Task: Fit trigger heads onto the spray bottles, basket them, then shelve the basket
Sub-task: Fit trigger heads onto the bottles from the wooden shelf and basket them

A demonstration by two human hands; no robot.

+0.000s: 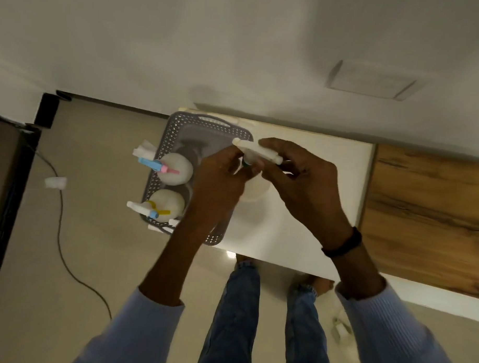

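The person stands at the near edge of a white worktop [299,237] and holds both hands above it. The right hand [295,178] pinches a white trigger head [261,151] between thumb and curled fingers, and the head lies almost level, with its nozzle pointing to the far left. The left hand [219,175] comes from the left, and its fingers are curled round the lower collar of the same trigger head. The picture is blurred here, so I cannot tell how firm this grip is.

Directly under the two hands a pale spray bottle [255,194] stands on the worktop, and the hands hide most of it. I cannot tell if the head is already seated on its neck.

Just left of the hands, a grey perforated basket [180,122] sits on the left end of the worktop. Inside it stand two white bottles, both with heads fitted. The far bottle [179,168] has a head with pink and blue parts, and the near bottle [168,203] has one with yellow and blue parts.

A black band [344,243] is on the right wrist. To the right of the white surface there is a wooden panel [422,209]. On the floor at the left a dark cable [60,229] runs past a small white object [55,182].
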